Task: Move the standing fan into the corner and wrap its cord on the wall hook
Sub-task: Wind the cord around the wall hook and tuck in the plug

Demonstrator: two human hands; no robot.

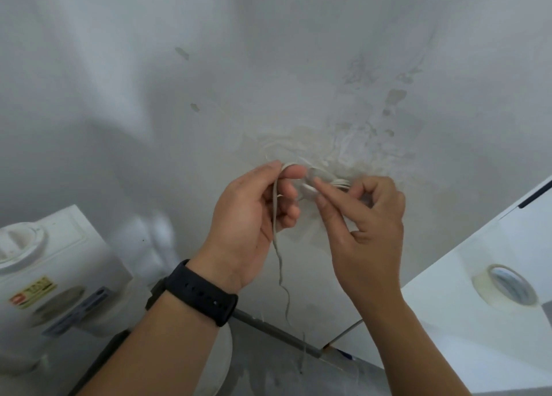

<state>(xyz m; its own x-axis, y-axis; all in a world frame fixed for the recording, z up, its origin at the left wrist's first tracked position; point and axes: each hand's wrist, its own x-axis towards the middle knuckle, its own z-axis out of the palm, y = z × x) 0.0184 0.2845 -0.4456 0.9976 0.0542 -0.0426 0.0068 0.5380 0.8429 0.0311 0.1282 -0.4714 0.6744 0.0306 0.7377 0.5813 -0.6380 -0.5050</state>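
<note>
A thin grey-white cord (276, 234) hangs down the white wall toward the floor. My left hand (254, 216), with a black watch on its wrist, pinches the cord between thumb and fingers just left of a small white wall hook (310, 188). Several turns of cord (340, 183) lie coiled on the hook. My right hand (364, 225) is at the hook's right side, its fingers curled and pinching the coiled cord, the forefinger touching the hook. The fan's round white base (221, 362) shows only in part at the bottom, behind my left forearm.
A white water dispenser (44, 279) stands at the lower left. At the right is a white table (478, 321) with a roll of masking tape (504, 285) on it. The grey floor (268, 371) meets the wall below the hook.
</note>
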